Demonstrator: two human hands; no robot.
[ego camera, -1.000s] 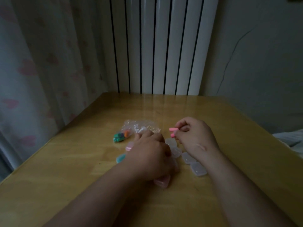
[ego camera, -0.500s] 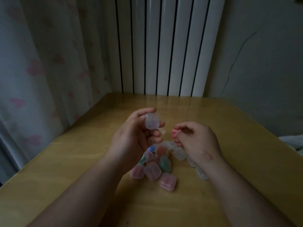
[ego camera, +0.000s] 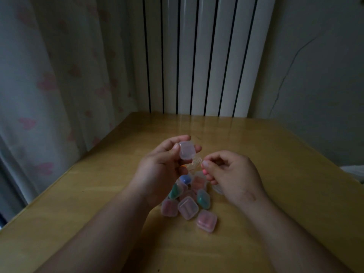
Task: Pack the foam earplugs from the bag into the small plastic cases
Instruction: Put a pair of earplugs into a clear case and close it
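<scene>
My left hand [ego camera: 159, 172] holds a small clear plastic case [ego camera: 187, 150] up between thumb and fingers; its lid looks open, hanging toward my right hand. My right hand [ego camera: 232, 174] is curled just to the right of it, pinching pink foam earplugs [ego camera: 204, 171] at the fingertips. Below both hands, on the wooden table [ego camera: 275, 174], lies a pile of several closed cases [ego camera: 188, 207] with pink, green and blue earplugs inside. The bag is hidden behind my hands.
A white radiator [ego camera: 197, 56] stands against the wall behind the table. A curtain with pink hearts [ego camera: 49, 85] hangs along the left edge. White fabric [ego camera: 354, 172] shows at the far right.
My left hand has lifted off the pile with a clear case and raised it. My right hand has kept the pink earplugs and moved close to the case.
</scene>
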